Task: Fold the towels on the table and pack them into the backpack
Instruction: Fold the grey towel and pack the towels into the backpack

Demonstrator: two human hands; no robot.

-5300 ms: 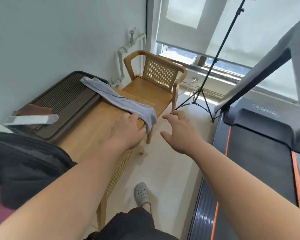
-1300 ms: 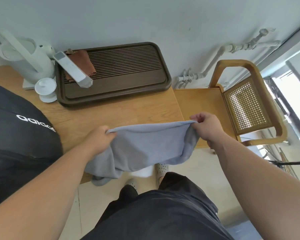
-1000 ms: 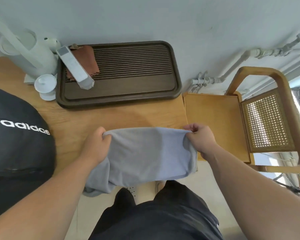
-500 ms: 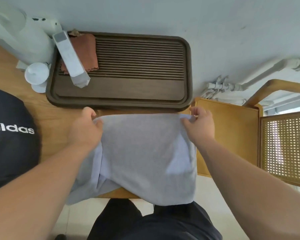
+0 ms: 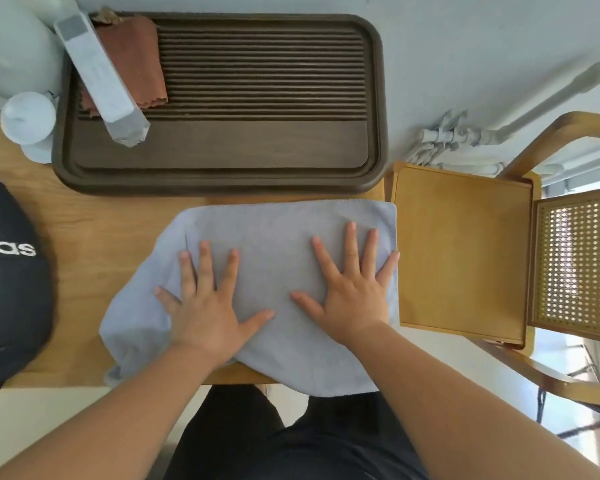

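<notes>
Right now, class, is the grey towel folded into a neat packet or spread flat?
Spread flat. The grey towel lies on the table under the open left hand and right hand, left side rumpled, near edge overhanging.

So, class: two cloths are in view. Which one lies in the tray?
The brown cloth, at the left end of the tray. The grey towel lies on the table, under the left hand and right hand.

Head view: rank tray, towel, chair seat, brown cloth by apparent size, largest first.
1. tray
2. towel, somewhat smaller
3. chair seat
4. brown cloth, clearly smallest, partly covered
</notes>
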